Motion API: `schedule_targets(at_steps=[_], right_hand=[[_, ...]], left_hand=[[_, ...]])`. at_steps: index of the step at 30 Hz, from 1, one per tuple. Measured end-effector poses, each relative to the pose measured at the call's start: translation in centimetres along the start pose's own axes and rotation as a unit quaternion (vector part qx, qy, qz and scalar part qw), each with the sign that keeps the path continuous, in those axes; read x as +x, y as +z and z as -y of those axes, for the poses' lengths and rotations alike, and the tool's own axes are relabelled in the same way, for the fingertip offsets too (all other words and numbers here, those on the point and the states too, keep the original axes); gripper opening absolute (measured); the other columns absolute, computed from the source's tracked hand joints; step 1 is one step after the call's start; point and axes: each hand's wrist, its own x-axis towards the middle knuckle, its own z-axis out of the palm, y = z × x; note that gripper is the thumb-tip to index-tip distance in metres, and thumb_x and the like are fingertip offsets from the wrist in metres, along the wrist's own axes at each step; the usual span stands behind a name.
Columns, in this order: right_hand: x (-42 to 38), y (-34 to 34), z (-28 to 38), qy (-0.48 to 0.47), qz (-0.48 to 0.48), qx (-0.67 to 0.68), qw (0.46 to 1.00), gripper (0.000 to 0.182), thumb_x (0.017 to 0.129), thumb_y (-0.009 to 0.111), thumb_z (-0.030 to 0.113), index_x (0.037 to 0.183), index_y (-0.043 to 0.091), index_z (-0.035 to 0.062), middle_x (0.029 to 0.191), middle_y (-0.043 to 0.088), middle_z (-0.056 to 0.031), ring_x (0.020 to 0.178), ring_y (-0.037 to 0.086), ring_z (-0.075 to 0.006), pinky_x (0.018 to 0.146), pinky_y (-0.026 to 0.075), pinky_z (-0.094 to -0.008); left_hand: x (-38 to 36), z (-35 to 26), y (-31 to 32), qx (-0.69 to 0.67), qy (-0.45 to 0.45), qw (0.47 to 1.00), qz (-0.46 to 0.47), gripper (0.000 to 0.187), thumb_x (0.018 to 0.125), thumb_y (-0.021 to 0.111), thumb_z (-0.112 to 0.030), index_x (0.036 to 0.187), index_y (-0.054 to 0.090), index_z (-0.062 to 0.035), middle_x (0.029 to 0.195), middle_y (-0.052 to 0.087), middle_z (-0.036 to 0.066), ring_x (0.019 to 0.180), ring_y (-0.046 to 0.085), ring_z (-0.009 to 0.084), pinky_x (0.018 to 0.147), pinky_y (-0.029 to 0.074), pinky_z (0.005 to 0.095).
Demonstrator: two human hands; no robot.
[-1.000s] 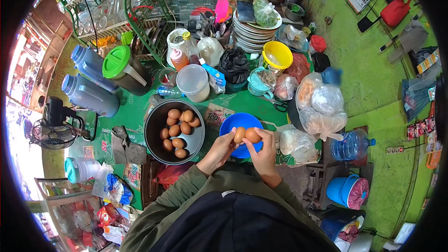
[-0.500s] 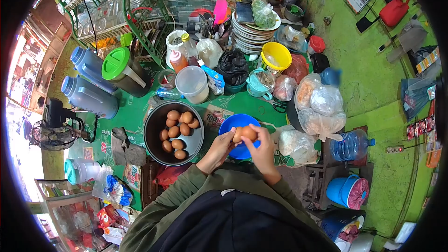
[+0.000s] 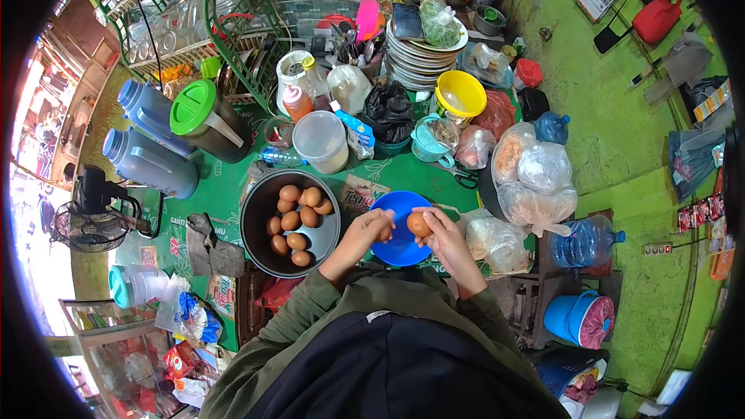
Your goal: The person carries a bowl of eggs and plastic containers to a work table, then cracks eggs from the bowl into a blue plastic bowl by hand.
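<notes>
My right hand [image 3: 446, 242] holds a brown egg [image 3: 420, 223] between its fingers, above the right side of a blue bowl [image 3: 402, 254]. Over the bowl's left side, my left hand [image 3: 363, 237] is closed around another brown egg [image 3: 386, 233], mostly covered by the fingers. The two eggs are apart. To the left of my hands, a dark round pot [image 3: 329, 242] contains several brown eggs [image 3: 290, 220]. Whether either held shell is cracked is too small to make out.
A clear plastic tub [image 3: 320, 140], a yellow bucket [image 3: 460, 95] and a stack of plates [image 3: 421, 62] stand farther back on the green-covered table. Filled plastic bags [image 3: 497, 240] lie to the right. A green-lidded jug [image 3: 203, 120] and blue flasks [image 3: 147, 163] stand left.
My hands have moved apart. The two eggs, touching or nearly so before, are now separated, the left one lower and more hidden by my fingers.
</notes>
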Motion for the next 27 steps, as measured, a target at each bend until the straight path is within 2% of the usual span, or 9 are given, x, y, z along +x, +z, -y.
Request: schedule_targets(at_steps=[1, 3, 8, 10, 12, 14, 17, 24, 27], right_hand=[[0.1, 0.1, 0.2, -0.018, -0.021, -0.062, 0.998, 0.029, 0.101, 0.059, 0.028, 0.116, 0.056, 0.0022, 0.096, 0.062, -0.0074, 0.073, 0.059, -0.0118, 0.066, 0.049, -0.0246], [0.8, -0.7, -0.1, -0.055, 0.001, -0.130, 0.990, 0.028, 0.100, 0.060, 0.026, 0.115, 0.056, 0.0025, 0.096, 0.063, -0.0072, 0.074, 0.059, -0.0108, 0.066, 0.048, -0.0238], [1.1, -0.8, 0.0, -0.083, 0.054, -0.227, 0.969, 0.027, 0.098, 0.062, 0.019, 0.117, 0.056, 0.0017, 0.099, 0.063, -0.0063, 0.079, 0.062, -0.0099, 0.068, 0.049, -0.0233], [0.9, -0.9, -0.4, -0.123, 0.055, -0.273, 0.953, 0.032, 0.094, 0.065, 0.013, 0.123, 0.055, 0.0007, 0.106, 0.062, -0.0086, 0.088, 0.064, -0.0142, 0.074, 0.052, -0.0261], [0.5, -0.3, -0.3, -0.179, 0.051, -0.336, 0.923, 0.037, 0.092, 0.065, 0.010, 0.125, 0.054, 0.0005, 0.111, 0.059, -0.0102, 0.093, 0.064, -0.0171, 0.076, 0.053, -0.0280], [-0.2, 0.4, 0.5, -0.235, 0.043, -0.426, 0.873, 0.045, 0.085, 0.067, 0.002, 0.128, 0.053, 0.0012, 0.122, 0.052, -0.0145, 0.101, 0.063, -0.0247, 0.080, 0.054, -0.0325], [-0.3, 0.4, 0.1, -0.255, 0.022, -0.475, 0.842, 0.045, 0.085, 0.067, 0.003, 0.128, 0.053, 0.0018, 0.121, 0.052, -0.0144, 0.100, 0.063, -0.0267, 0.080, 0.054, -0.0330], [-0.1, -0.1, -1.2, -0.247, 0.018, -0.521, 0.817, 0.042, 0.083, 0.066, 0.009, 0.124, 0.057, 0.0013, 0.119, 0.060, -0.0180, 0.106, 0.061, -0.0377, 0.090, 0.051, -0.0427], [0.3, -0.3, -1.4, -0.254, 0.018, -0.538, 0.804, 0.042, 0.083, 0.066, 0.009, 0.124, 0.058, 0.0009, 0.120, 0.061, -0.0181, 0.106, 0.061, -0.0371, 0.091, 0.051, -0.0427]], left_hand=[[0.0, 0.1, 0.1, 0.000, 0.000, 1.000, 0.000, 0.027, 0.099, 0.058, -0.033, 0.109, 0.066, -0.0099, 0.085, 0.066, 0.002, 0.077, 0.061, 0.0127, 0.072, 0.046, 0.0230], [-1.4, -3.3, 2.2, 0.218, 0.053, 0.972, -0.073, 0.027, 0.091, 0.070, -0.029, 0.103, 0.067, -0.0049, 0.082, 0.069, 0.007, 0.074, 0.065, 0.0165, 0.070, 0.050, 0.0296], [-1.3, -4.6, 2.5, 0.297, 0.116, 0.947, -0.050, 0.035, 0.083, 0.077, -0.026, 0.105, 0.067, -0.0014, 0.088, 0.070, 0.016, 0.079, 0.069, 0.0252, 0.071, 0.053, 0.0370], [-1.2, -4.8, 2.5, 0.303, 0.119, 0.944, -0.054, 0.035, 0.082, 0.077, -0.026, 0.104, 0.067, -0.0007, 0.089, 0.070, 0.018, 0.080, 0.070, 0.0285, 0.072, 0.054, 0.0383], [-1.5, -5.4, 2.7, 0.389, 0.175, 0.900, -0.084, 0.034, 0.080, 0.077, -0.024, 0.101, 0.067, 0.0011, 0.087, 0.070, 0.018, 0.080, 0.069, 0.0332, 0.070, 0.054, 0.0397], [-1.4, -5.2, 2.8, 0.420, 0.198, 0.881, -0.085, 0.035, 0.079, 0.077, -0.025, 0.100, 0.066, 0.0011, 0.088, 0.070, 0.018, 0.081, 0.069, 0.0336, 0.070, 0.054, 0.0405], [-1.1, -4.2, 2.9, 0.482, 0.248, 0.835, -0.095, 0.037, 0.078, 0.076, -0.027, 0.101, 0.065, -0.0004, 0.087, 0.069, 0.016, 0.080, 0.068, 0.0327, 0.070, 0.051, 0.0412], [-0.7, -1.9, 2.7, 0.561, 0.265, 0.778, -0.096, 0.035, 0.077, 0.075, -0.029, 0.099, 0.061, -0.0053, 0.076, 0.061, 0.011, 0.075, 0.063, 0.0282, 0.069, 0.046, 0.0403], [-0.6, -1.7, 2.9, 0.579, 0.261, 0.765, -0.109, 0.035, 0.077, 0.075, -0.030, 0.097, 0.060, -0.0057, 0.075, 0.061, 0.010, 0.074, 0.063, 0.0272, 0.067, 0.045, 0.0395]])
